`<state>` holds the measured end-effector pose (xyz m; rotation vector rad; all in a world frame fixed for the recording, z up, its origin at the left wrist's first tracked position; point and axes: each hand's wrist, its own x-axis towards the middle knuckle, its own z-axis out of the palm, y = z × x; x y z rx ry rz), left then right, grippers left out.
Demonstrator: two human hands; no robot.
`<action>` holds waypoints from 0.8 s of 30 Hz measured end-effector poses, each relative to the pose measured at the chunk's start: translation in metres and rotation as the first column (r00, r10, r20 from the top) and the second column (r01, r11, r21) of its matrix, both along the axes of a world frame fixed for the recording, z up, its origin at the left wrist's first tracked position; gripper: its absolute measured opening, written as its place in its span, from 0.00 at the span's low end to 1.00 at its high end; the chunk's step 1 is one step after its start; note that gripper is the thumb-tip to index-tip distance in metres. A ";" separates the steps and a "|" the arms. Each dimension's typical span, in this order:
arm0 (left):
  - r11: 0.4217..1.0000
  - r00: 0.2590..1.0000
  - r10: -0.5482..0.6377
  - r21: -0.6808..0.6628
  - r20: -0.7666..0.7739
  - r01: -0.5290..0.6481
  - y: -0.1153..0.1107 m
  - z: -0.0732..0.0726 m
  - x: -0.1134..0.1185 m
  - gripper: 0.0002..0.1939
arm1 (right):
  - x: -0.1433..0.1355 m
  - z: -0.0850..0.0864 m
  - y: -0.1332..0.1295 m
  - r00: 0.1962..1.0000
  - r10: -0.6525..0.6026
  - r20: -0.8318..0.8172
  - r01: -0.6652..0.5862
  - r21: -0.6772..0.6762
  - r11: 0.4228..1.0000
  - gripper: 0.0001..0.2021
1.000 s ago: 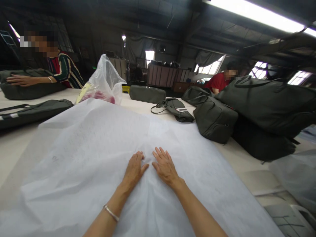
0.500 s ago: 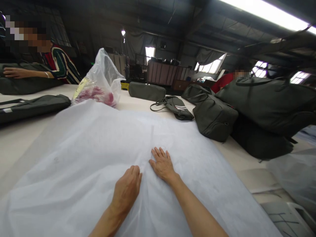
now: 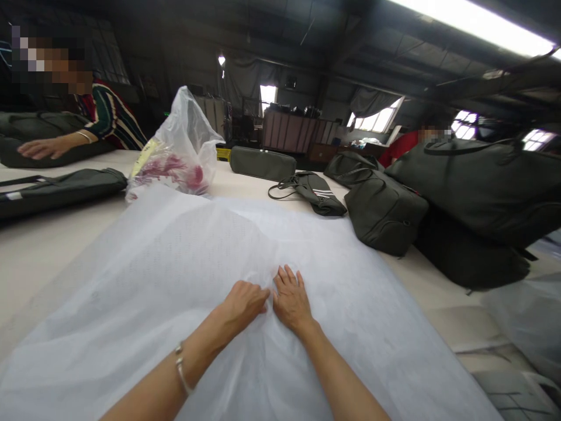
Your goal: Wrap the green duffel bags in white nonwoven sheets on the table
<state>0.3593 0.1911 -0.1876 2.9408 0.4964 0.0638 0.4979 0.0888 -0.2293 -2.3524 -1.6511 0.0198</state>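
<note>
A large, cloudy white plastic sheet (image 3: pixel 350 304) covers the table in front of me, wrinkled on its left half and smoother on the right. Whether it is a single sheet or a flattened bag, I cannot tell. My left hand (image 3: pixel 246 301), with a metal bangle on its wrist, is closed, its fingertips pinching the plastic near the middle. Right beside it, my right hand (image 3: pixel 291 298) lies flat on the sheet, palm down with fingers a little apart. Faint rows of print show through the plastic to the left of my hands.
A clear bag with dark pink contents (image 3: pixel 175 169) stands beyond the sheet. Dark bags include a slim pouch (image 3: pixel 263 164), a striped bag (image 3: pixel 318 193), a boxy bag (image 3: pixel 385 210) and a large duffel (image 3: pixel 486 181). A co-worker's hand (image 3: pixel 44 147) rests on another bag.
My left hand has moved right and away from me, close against my right hand, pulling folds in the plastic. My right hand has shifted slightly right. The co-worker's hand moved right and down.
</note>
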 end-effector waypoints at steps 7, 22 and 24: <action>0.997 0.997 -0.078 0.011 -0.010 0.078 0.025 -0.018 -0.001 0.42 | -0.009 -0.001 -0.001 0.992 -0.118 -0.042 0.116 -0.046 0.992 0.26; 0.987 0.974 0.153 0.032 0.166 -0.160 0.003 -0.047 -0.021 0.39 | -0.039 0.000 -0.038 0.990 -0.117 -0.076 0.114 -0.049 0.992 0.27; 0.983 0.961 0.144 0.082 0.238 -0.167 0.005 -0.055 -0.023 0.39 | -0.044 0.001 -0.039 0.992 -0.101 -0.076 0.098 -0.042 0.994 0.27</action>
